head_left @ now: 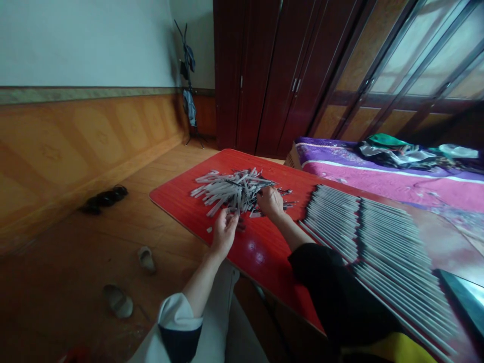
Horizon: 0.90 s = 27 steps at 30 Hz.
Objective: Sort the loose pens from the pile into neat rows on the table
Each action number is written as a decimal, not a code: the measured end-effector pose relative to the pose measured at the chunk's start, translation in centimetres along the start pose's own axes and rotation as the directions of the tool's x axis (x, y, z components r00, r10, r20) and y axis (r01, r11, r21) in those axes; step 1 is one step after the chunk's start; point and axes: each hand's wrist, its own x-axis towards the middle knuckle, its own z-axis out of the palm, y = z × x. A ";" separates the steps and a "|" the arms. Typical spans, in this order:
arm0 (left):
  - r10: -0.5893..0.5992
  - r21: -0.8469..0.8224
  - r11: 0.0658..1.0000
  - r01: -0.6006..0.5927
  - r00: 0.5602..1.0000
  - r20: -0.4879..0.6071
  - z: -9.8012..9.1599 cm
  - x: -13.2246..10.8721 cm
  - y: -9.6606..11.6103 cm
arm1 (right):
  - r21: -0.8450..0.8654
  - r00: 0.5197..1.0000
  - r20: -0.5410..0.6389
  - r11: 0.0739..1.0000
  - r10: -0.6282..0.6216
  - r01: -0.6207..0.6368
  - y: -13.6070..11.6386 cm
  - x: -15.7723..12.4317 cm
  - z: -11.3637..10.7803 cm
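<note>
Grey strips (223, 190) heaped near the left edge of the red table (272, 267): likely light, thin, somewhat springy, prone to tangling, best lifted singly by a free end. Above the near edge, left hand (225, 233) with thumb against fingers, seemingly pinching one strip's end. Right hand (270, 201) over the heap's right side, fingers curled down; cannot tell whether gripping anything.

Right hand (270, 200): fingertips lost against strip pile (215, 189); grip unreadable. Left hand (224, 234): fingertips blurred, hold unclear. Black sleeve (336, 287) hides part of bench edge (308, 315). Dark flat panel (459, 292) cut by right border.
</note>
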 end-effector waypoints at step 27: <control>-0.042 0.005 0.999 0.042 0.999 0.007 0.1 -0.1 0.2 | 0.009 0.977 0.016 0.977 -0.213 0.213 1.0 1.7 0.5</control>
